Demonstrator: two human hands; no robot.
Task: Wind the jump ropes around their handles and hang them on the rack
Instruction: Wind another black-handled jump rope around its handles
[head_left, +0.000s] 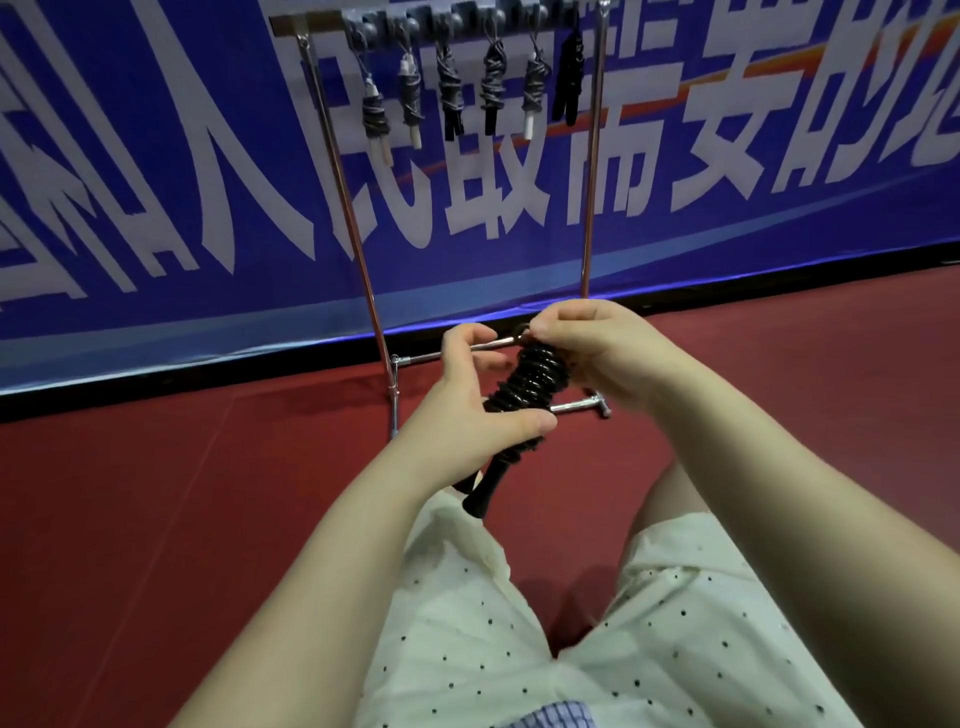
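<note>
winding nearly done at frame centre
our left hand (475, 395) grips the coiled jump rope (524, 395); right hand (587, 343) pinches its top end; next, we hang it on the rack (592, 156).

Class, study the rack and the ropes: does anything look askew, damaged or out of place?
Nothing stands out. Six wound ropes hang in a row from the rack; they hang at uneven heights, but none has unravelled. The left hand and right hand hold a tightly wound black rope.
</note>
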